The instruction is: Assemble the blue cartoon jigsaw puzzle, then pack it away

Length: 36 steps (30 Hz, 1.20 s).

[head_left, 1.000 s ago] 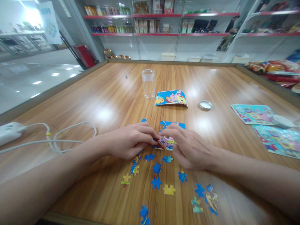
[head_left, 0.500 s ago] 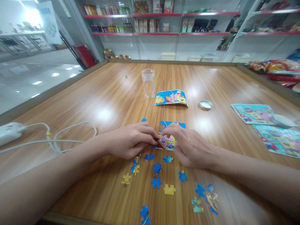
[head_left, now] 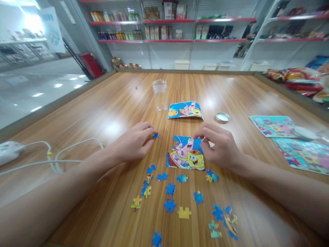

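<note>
A partly joined jigsaw puzzle [head_left: 185, 152] with a pink and a yellow cartoon figure lies flat on the wooden table. To its left is my left hand [head_left: 137, 142], its thumb and forefinger apart around a small blue puzzle piece [head_left: 155, 136] on the tabletop; I cannot tell whether they touch it. Over the puzzle's upper right edge, my right hand [head_left: 219, 142] is loosely curled, thumb apart from the fingers, with no piece visible in it. Loose pieces are scattered nearer me, among them a yellow piece [head_left: 184, 212] and a blue piece [head_left: 170, 205].
Behind the puzzle stand a clear plastic jar [head_left: 160, 97] and a curved picture card [head_left: 185, 110]. A round lid [head_left: 222, 117] lies to their right. Two puzzle pictures [head_left: 272, 126] lie far right. A white cable [head_left: 77, 141] loops at left.
My left hand has moved left off the puzzle to the blue piece. My right hand has shifted right and up, uncovering the yellow figure. The view has tilted up slightly.
</note>
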Available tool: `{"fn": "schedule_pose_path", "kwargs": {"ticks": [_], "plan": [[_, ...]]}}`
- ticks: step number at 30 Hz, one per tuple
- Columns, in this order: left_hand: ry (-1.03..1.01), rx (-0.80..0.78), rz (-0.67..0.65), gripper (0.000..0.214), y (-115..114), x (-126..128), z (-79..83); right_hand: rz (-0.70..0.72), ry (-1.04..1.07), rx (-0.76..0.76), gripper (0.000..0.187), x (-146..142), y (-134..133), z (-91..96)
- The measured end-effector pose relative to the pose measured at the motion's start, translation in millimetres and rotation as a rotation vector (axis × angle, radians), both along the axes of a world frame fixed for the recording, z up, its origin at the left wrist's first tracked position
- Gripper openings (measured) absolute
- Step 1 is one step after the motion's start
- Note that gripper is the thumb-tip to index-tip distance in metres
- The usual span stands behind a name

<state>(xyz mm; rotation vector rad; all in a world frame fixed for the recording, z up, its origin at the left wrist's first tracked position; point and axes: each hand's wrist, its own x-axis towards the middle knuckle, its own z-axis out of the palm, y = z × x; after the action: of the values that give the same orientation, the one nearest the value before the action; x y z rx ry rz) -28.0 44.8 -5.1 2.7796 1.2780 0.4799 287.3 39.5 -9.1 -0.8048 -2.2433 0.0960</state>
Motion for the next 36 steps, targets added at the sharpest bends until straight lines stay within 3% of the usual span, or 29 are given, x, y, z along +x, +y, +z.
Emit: {"fn": "schedule_pose_path", "kwargs": {"ticks": [5,10,16,22,28,36], "plan": [[0.018,-0.078,0.006,0.027,-1,-1,-0.3,-0.100,0.070,-0.095,0.046,2,2,-6.1],[-0.024,-0.121,0.010,0.020,-2,0,-0.1,-0.071,0.104,-0.145,0.064,-1,-3,-7.5],[-0.047,-0.156,0.028,0.015,-1,0,0.5,0.014,-0.251,-0.142,0.029,-3,-5,-6.0],[-0.055,-0.161,0.039,0.009,-4,5,0.4,-0.018,-0.232,-0.137,0.034,-5,-3,-8.5],[-0.053,-0.144,0.041,0.021,-5,6,1.1,-0.078,-0.251,-0.151,0.026,-8,-5,-6.4],[-0.084,-0.194,0.027,0.012,-7,8,1.0,-0.015,-0.301,-0.179,0.027,-8,-6,-7.9]]}}
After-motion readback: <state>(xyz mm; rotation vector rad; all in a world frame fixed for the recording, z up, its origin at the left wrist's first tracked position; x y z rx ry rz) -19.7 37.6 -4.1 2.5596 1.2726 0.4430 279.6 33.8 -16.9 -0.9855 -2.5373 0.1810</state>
